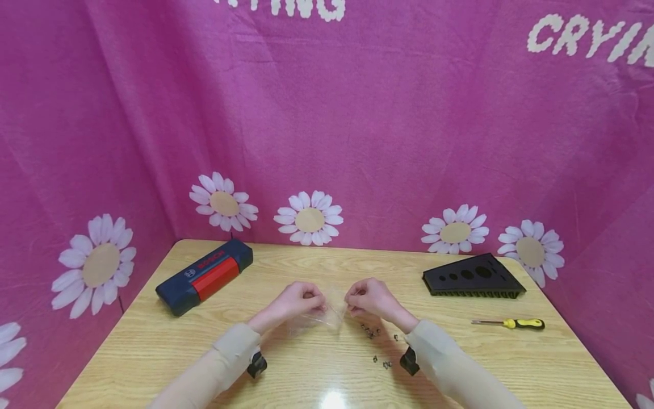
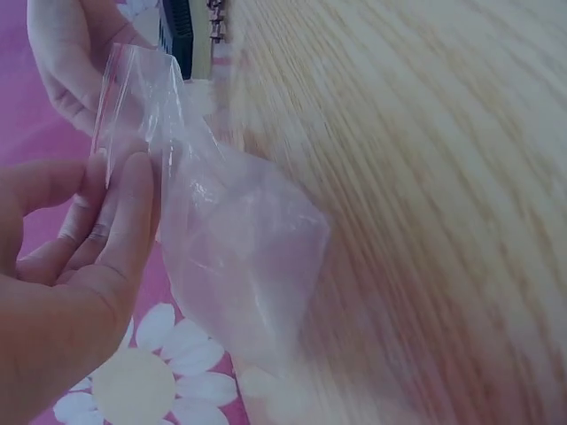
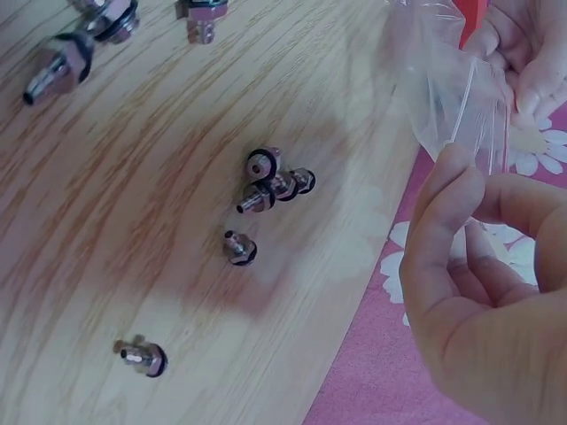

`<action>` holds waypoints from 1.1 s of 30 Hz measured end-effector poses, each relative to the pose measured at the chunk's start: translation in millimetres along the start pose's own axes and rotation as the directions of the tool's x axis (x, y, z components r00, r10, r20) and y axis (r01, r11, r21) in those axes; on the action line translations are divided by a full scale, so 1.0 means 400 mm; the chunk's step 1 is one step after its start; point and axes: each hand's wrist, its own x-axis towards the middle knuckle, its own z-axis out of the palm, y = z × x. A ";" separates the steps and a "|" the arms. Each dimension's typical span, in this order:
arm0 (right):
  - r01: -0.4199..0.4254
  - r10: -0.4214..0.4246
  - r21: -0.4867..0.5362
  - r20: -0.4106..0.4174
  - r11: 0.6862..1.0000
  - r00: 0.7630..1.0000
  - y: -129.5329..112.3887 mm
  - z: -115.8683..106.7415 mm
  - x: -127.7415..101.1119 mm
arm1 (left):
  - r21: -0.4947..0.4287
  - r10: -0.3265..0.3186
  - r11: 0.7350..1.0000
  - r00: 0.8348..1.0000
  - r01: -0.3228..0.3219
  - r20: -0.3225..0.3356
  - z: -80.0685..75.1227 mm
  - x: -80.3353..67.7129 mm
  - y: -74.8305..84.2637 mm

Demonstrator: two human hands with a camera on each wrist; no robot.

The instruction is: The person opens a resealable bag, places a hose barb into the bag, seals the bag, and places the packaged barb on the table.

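Two sleeves nearest the camera end in one left hand and one right hand, fingers of both pinching one clear plastic bag between them. Roughly nine metal fittings, some overlapping, lie near the right fingers; one screwdriver lies farther right.

The bag looks like thin, glossy plastic, and the fittings gleam like metal. I see smooth, shiny wood grain on the table, matt cloth behind.

Clear bag between right hand and left hand, metal fittings on wooden table.
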 end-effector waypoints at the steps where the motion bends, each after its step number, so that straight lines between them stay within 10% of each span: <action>1: -0.001 0.001 0.000 0.002 1.000 1.000 -0.002 0.001 0.000 | 0.017 0.012 1.000 1.000 -0.012 -0.005 0.001 0.000 0.002; 10: 0.002 -0.002 -0.012 0.009 1.000 1.000 -0.006 0.003 -0.001 | 0.101 0.122 0.989 0.985 -0.110 -0.124 0.010 -0.011 0.014; 19: -0.003 0.002 0.020 0.022 1.000 1.000 -0.006 0.006 -0.003 | 0.308 0.021 0.951 1.000 -0.025 0.016 0.045 -0.019 0.013; 26: 0.007 -0.008 0.046 0.038 0.999 0.999 -0.013 0.008 -0.006 | 0.444 0.061 0.894 0.998 -0.058 0.007 0.070 -0.019 0.004; 33: -0.004 0.003 0.050 0.035 0.999 0.999 -0.018 0.008 -0.007 | 0.407 0.127 0.906 0.992 -0.113 -0.008 0.074 -0.008 -0.015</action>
